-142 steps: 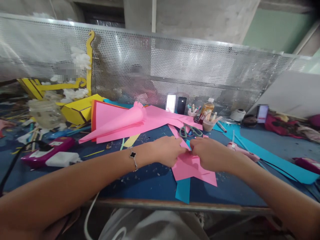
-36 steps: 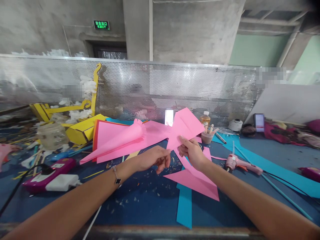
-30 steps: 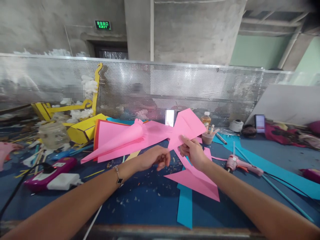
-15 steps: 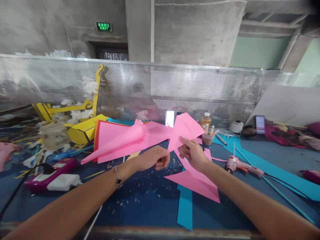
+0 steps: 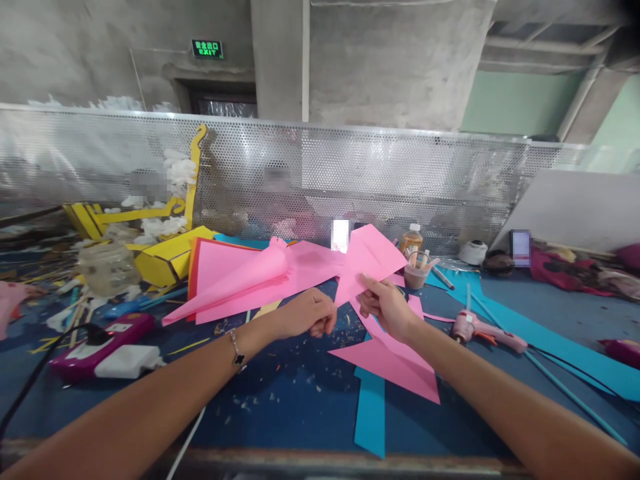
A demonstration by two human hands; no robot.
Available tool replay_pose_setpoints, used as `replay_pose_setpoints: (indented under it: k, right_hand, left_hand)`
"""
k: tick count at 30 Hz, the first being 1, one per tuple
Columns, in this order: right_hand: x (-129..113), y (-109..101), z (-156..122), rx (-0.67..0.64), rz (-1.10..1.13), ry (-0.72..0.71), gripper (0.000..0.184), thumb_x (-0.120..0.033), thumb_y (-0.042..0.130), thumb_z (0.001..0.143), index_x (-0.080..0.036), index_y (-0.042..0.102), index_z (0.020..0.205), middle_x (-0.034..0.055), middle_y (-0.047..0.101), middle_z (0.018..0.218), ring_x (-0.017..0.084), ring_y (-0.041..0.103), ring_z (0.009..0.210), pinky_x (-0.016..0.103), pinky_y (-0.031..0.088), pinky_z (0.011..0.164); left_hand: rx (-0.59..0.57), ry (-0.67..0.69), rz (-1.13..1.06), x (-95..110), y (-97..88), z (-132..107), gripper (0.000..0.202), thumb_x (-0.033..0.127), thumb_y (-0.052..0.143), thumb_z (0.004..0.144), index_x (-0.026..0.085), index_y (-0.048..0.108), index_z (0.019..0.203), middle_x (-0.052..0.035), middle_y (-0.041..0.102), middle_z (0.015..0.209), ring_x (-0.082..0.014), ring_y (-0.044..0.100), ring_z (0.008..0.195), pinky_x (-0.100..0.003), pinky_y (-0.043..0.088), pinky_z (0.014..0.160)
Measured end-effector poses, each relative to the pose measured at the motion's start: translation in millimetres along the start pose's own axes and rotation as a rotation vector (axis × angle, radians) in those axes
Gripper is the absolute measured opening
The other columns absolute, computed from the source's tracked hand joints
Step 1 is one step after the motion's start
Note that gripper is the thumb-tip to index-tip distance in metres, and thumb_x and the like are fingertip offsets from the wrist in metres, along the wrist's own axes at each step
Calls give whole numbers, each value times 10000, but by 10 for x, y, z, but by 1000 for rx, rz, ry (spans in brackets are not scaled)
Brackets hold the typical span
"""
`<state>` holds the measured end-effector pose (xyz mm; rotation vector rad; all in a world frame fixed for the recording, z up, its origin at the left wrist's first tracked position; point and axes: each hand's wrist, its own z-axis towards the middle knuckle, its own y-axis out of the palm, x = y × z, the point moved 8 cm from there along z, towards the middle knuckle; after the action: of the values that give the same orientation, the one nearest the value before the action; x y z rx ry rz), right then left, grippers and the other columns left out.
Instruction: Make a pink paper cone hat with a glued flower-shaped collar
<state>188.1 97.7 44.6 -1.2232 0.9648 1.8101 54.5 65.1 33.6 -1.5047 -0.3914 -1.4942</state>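
Observation:
My right hand (image 5: 387, 303) pinches a cut piece of pink paper (image 5: 375, 257) along its lower edge, thumb on top. My left hand (image 5: 313, 313) has its fingers curled at the sheet's lower left corner, closed on that corner; the fingertips are partly hidden. More pink paper scraps (image 5: 390, 370) lie below my right hand, over a strip of blue paper (image 5: 371, 417). Left of the hands, a rolled pink paper cone (image 5: 240, 277) rests on a stack of coloured sheets.
A pink glue gun (image 5: 467, 328) lies to the right by blue paper (image 5: 560, 340). On the left are a purple power strip (image 5: 113, 343), a glass jar (image 5: 107, 270) and a yellow paper box (image 5: 173, 257). A bottle (image 5: 413, 240) and a cup of sticks (image 5: 416, 275) stand behind.
My left hand has shifted very slightly left and up at the paper's corner. The right hand keeps its hold, and the pink paper has barely moved.

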Motion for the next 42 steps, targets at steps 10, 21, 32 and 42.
replay_pose_setpoints:
  k: [10, 21, 32, 42]
  right_hand:
    - [10, -24, 11, -21, 20, 10, 586, -550, 817, 781, -236, 391, 530, -111, 250, 458, 76, 258, 421, 273, 382, 492]
    - [98, 97, -27, -165, -54, 79, 558, -581, 809, 779, -227, 436, 561, -103, 322, 444, 77, 285, 408, 282, 370, 491]
    - [92, 105, -40, -220, -87, 78, 553, -571, 795, 799, -218, 442, 560, -94, 345, 461, 72, 301, 425, 285, 359, 518]
    - [186, 146, -54, -300, -132, 122, 525, -597, 722, 848, -192, 532, 575, -62, 426, 466, 75, 327, 424, 282, 415, 518]
  left_hand:
    - [-23, -25, -189, -95, 47, 24, 453, 450, 426, 834, 149, 707, 645, -32, 561, 475, -141, 533, 447, -277, 441, 530]
    - [-43, -60, -250, -113, 99, 20, 365, 467, 652, 809, 134, 721, 676, -29, 611, 551, -134, 535, 468, -282, 446, 554]
    - [-118, -89, -159, -105, 144, 8, 410, 492, 623, 890, 138, 747, 723, -39, 633, 573, -144, 563, 537, -281, 458, 612]
    - [102, 8, -208, -49, -12, 35, 433, 477, 622, 885, 142, 680, 617, -37, 617, 546, -125, 511, 473, -275, 427, 540]
